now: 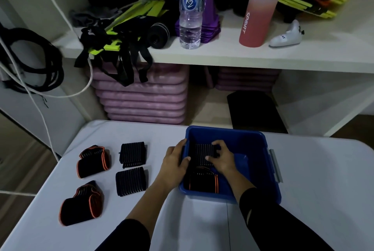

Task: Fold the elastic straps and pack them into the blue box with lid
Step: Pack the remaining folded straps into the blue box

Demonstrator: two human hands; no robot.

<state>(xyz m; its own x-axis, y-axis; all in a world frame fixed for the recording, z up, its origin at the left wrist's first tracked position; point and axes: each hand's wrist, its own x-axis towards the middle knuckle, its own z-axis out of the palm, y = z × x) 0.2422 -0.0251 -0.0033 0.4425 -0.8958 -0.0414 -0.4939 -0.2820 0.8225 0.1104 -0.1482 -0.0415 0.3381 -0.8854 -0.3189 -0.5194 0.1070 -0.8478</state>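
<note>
A blue box (257, 143) stands open on the white table (303, 200), no lid on it. Inside, a folded black ribbed strap (202, 150) is held over the box floor by both hands. My left hand (175, 160) reaches over the box's left rim, its thumb on the strap's left edge. My right hand (221, 155) grips the strap from the right, fingers curled over its top. Below it in the box lies a black strap with orange edging (203, 183). On the table to the left lie two folded black straps (133, 154) (131, 181) and two orange-edged straps (93, 160) (81, 203).
Behind the table a white shelf (222, 54) carries a water bottle (191, 7), a pink sport bottle (261, 5), purple cones and black-and-green gear. Stacked pink mats (141, 96) sit under it. Cords hang at the left wall. A grey latch (275, 164) sits on the box's right side.
</note>
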